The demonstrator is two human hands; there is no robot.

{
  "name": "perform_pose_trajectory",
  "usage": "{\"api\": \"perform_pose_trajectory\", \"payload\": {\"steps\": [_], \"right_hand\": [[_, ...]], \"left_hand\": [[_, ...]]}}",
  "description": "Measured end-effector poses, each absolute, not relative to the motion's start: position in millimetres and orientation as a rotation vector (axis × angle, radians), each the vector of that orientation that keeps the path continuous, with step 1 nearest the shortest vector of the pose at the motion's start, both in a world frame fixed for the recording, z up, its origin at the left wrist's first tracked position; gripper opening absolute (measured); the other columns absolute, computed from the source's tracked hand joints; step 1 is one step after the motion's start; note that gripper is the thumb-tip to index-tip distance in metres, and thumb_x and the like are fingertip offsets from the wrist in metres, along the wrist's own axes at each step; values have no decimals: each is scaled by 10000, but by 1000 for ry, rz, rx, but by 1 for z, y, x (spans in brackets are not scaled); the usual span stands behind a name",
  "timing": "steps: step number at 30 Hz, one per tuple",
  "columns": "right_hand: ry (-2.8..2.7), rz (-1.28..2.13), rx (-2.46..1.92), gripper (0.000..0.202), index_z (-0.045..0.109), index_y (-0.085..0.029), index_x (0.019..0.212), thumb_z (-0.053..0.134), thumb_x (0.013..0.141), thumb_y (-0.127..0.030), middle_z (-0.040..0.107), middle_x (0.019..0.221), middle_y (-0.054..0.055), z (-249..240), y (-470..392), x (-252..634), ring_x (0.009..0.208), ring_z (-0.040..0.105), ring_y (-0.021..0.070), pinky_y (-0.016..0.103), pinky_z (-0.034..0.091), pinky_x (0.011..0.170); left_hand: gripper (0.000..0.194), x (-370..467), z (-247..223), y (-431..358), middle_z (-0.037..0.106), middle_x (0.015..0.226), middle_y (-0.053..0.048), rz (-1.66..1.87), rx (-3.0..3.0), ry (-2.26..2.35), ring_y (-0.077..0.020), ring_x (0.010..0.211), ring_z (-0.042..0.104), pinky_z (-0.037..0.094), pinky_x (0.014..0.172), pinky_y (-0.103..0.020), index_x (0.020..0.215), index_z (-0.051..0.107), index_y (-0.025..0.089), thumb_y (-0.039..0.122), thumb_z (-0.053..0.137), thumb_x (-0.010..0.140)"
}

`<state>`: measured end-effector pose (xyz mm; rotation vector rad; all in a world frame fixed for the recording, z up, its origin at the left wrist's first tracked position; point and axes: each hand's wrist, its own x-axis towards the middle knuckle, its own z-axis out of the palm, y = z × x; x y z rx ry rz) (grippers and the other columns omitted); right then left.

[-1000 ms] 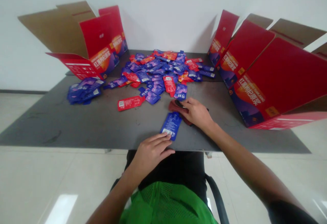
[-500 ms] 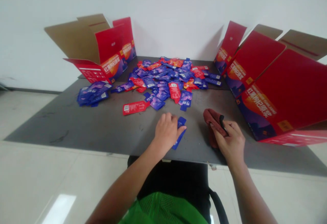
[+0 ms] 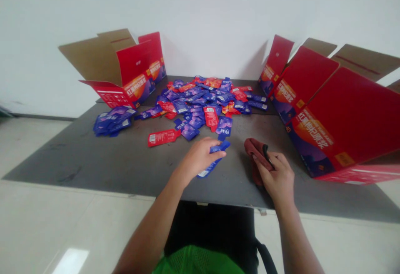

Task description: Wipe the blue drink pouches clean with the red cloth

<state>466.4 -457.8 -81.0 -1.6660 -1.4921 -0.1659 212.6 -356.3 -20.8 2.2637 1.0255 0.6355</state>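
Observation:
My left hand (image 3: pixel 201 156) grips a blue pouch (image 3: pixel 213 164) near the front of the grey table, thumb on one side and fingers on the other. Part of that pouch is hidden under the hand. To the right, my right hand (image 3: pixel 279 176) is closed around a folded reddish-brown cloth (image 3: pixel 255 150) with a dark edge, held just over or on the tabletop. Beyond my left hand lie a red pouch (image 3: pixel 163 137) and a heap of blue and red pouches (image 3: pixel 200 99).
A stack of blue pouches (image 3: pixel 113 122) lies at the left, in front of an open red carton (image 3: pixel 137 88). More open red cartons (image 3: pixel 325 115) stand at the right side of the grey table (image 3: pixel 125 165). A white wall (image 3: pixel 215 24) rises behind.
My left hand has closed on the blue pouch and tilted it, with the lower end swinging left. My right hand still holds the cloth. The view has shifted slightly.

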Motion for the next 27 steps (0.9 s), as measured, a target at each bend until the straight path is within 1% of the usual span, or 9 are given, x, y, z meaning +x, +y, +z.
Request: {"api": "perform_pose_trajectory", "payload": {"steps": [2, 4, 8, 12, 15, 17, 19, 22, 27], "right_hand": [[-1484, -147, -1662, 255, 751, -194, 1059, 681, 936, -406, 654, 960, 44, -80, -458, 465, 876, 650, 199, 320, 511, 793], [-1472, -133, -1662, 262, 754, -196, 1066, 683, 935, -411, 652, 954, 43, -79, -458, 464, 868, 650, 196, 320, 508, 784], [-1457, -123, -1665, 285, 759, -211, 1104, 688, 932, -426, 669, 983, 49, -80, -459, 464, 878, 662, 203, 325, 511, 771], [-1469, -116, -1668, 303, 759, -213, 1135, 681, 936, -428, 679, 991, 57, -82, -459, 465, 891, 666, 210, 337, 521, 786], [-1478, -106, -1681, 312, 760, -211, 1133, 676, 937, -439, 682, 992, 62, -81, -457, 467, 886, 670, 216, 344, 523, 780], [-1508, -98, -1671, 304, 759, -211, 1116, 677, 934, -440, 683, 988, 62, -75, -455, 465, 875, 671, 215, 342, 522, 763], [-1547, -93, -1626, 270, 757, -208, 1075, 679, 935, -425, 679, 976, 60, -64, -453, 458, 866, 666, 211, 335, 520, 751], [-1688, -35, -1511, 217, 745, -214, 1059, 662, 956, -385, 674, 988, 67, -46, -452, 434, 892, 654, 211, 336, 526, 778], [-2232, 133, -1248, 294, 698, -262, 1272, 624, 993, -318, 687, 1143, 75, -46, -440, 389, 1005, 630, 226, 363, 527, 880]], "left_hand": [[162, 202, -11, -367, 699, 1026, -38, 876, 2201, 858, -184, 959, 670, 511, 871, -303, 1050, 763, 227, 336, 673, 972], [125, 191, -9, -378, 689, 1042, -38, 975, 2229, 729, -178, 993, 659, 493, 916, -317, 1035, 771, 242, 274, 665, 979], [151, 169, -30, -397, 696, 1100, -11, 738, 2477, 736, -193, 1104, 629, 401, 1051, -407, 1047, 761, 285, 193, 669, 970], [334, 156, -55, -424, 649, 1344, -37, 503, 2624, 807, -240, 1342, 524, 334, 1155, -465, 1302, 663, 318, 338, 683, 969], [506, 156, -65, -449, 536, 1508, -106, 543, 2713, 914, -296, 1434, 433, 324, 1185, -517, 1420, 576, 261, 427, 683, 955], [580, 158, -71, -462, 499, 1546, -137, 571, 2771, 931, -321, 1438, 427, 357, 1170, -530, 1449, 544, 216, 472, 680, 946], [586, 161, -77, -470, 507, 1544, -145, 589, 2811, 924, -323, 1416, 462, 403, 1142, -515, 1442, 546, 192, 481, 674, 949], [480, 163, -87, -471, 593, 1471, -129, 666, 2818, 912, -281, 1342, 554, 451, 1109, -456, 1399, 581, 186, 410, 653, 981], [347, 164, -99, -468, 710, 1318, -81, 819, 2794, 891, -237, 1254, 627, 449, 1094, -423, 1316, 641, 191, 360, 621, 1013]]}}
